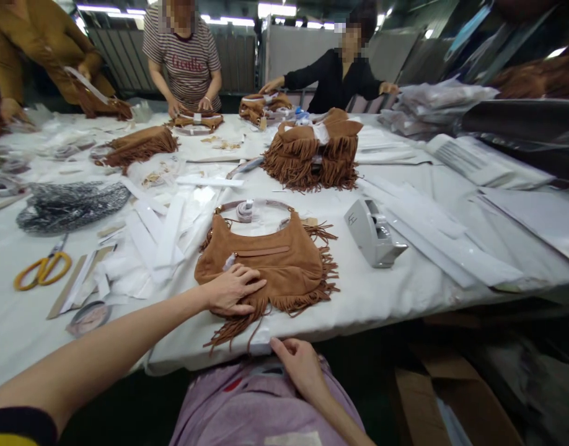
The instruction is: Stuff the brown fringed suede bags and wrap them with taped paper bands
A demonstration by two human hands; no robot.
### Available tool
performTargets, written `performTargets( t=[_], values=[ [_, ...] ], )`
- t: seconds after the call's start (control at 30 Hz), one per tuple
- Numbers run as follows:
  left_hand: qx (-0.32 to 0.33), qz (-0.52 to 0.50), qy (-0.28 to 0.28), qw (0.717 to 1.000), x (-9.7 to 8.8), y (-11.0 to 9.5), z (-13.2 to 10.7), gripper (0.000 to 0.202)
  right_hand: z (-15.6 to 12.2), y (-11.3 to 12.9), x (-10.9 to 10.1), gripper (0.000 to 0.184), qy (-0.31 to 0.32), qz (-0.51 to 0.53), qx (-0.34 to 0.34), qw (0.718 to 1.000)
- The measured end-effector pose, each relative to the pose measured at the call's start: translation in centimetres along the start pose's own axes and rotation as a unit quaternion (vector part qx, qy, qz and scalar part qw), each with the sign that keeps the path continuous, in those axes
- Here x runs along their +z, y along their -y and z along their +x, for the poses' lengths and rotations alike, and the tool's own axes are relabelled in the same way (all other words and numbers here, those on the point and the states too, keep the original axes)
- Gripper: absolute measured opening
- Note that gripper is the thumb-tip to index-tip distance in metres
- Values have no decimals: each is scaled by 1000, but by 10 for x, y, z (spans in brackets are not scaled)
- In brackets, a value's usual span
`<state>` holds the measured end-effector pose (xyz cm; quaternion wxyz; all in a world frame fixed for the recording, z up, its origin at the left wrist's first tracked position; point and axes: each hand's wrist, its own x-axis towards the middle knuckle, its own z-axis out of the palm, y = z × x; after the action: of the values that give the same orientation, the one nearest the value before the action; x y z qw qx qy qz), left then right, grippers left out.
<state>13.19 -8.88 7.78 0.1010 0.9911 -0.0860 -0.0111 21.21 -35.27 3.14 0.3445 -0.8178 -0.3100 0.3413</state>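
Note:
A brown suede handbag (275, 266) with fringe lies on the white-covered table in front of me, its wrapped strap pointing away. My left hand (233, 290) rests flat on the bag's lower left part, fingers spread over the suede. At the table's front edge, just below the fringe, my right hand (300, 365) pinches the end of a pale white strip (261, 342) between thumb and forefinger. The strip's other end runs up toward the fringe, and how it joins the bag is hard to make out. Right of the bag stands a grey tape dispenser (375, 235).
Yellow-handled scissors (43, 270), white paper strips (161, 232) and a tape roll (88, 318) lie left. Stacked fringed bags (312, 152) sit farther back. Long white sheets (442, 229) spread right. An open carton (456, 396) stands below. Several people work across the table.

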Motion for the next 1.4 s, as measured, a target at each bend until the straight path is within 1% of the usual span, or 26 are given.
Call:
performTargets(
  t=[0.1, 0.17, 0.2, 0.3, 0.37, 0.47, 0.57, 0.7, 0.8, 0.83, 0.87, 0.9, 0.97, 1.03, 1.1, 1.17, 1.23, 1.3, 1.37, 1.4],
  values=[
    [4, -6, 3, 1000, 3, 1, -1, 62, 7, -1, 3, 44, 43, 95, 13, 994],
    [3, -6, 2, 1000, 6, 2, -2, 59, 8, -1, 6, 41, 59, 127, 14, 990],
    [4, -3, 0, 1000, 8, 3, -2, 59, 8, -1, 8, 39, 55, 130, 11, 990],
    [12, 10, -6, 1000, 13, 5, -1, 59, 7, 1, 11, 36, 20, 107, -5, 994],
    [17, 17, -10, 1000, 14, 5, 0, 57, 5, 4, 9, 35, -4, 84, -18, 996],
    [15, 27, -11, 999, 13, 4, 7, 55, 3, 8, -1, 35, -48, 51, -30, 997],
    [5, 31, -19, 999, 14, 3, 18, 53, 0, 7, -12, 36, -82, 31, -26, 996],
    [15, 8, -20, 1000, 14, 9, 27, 55, -1, -2, -24, 37, -92, 23, -13, 995],
    [25, -42, 3, 999, 7, 16, 28, 55, 1, -7, -29, 38, -93, 18, -9, 995],
    [17, -68, 15, 997, 3, 18, 29, 52, 1, -8, -30, 39, -91, 15, -10, 996],
    [-5, -99, 27, 995, -2, 19, 30, 47, 2, -8, -31, 39, -86, 11, -11, 996],
    [-40, -133, 39, 990, -7, 19, 33, 44, 3, -7, -32, 39, -79, 5, -14, 997],
    [-117, -192, 58, 973, -17, 15, 39, 46, 4, -5, -31, 39, -67, -9, -22, 997],
    [-176, -207, 57, 961, -22, 4, 47, 60, 5, -4, -29, 39, -60, -18, -28, 998],
    [-212, -173, 35, 961, -22, -11, 54, 69, 6, -4, -26, 38, -55, -22, -31, 998],
    [-246, -121, 2, 962, -15, -29, 57, 75, 8, -5, -24, 38, -51, -29, -32, 998],
    [-266, -70, -35, 961, -4, -45, 56, 79, 10, -7, -21, 39, -53, -44, -29, 997],
    [-268, -28, -69, 961, 6, -57, 52, 74, 11, -8, -18, 40, -57, -62, -25, 996],
    [-264, -2, -83, 961, 13, -60, 47, 63, 10, -8, -16, 40, -59, -80, -32, 995],
    [-257, 2, -80, 963, 15, -58, 44, 58, 9, -8, -16, 40, -57, -87, -39, 994]
  ],
)
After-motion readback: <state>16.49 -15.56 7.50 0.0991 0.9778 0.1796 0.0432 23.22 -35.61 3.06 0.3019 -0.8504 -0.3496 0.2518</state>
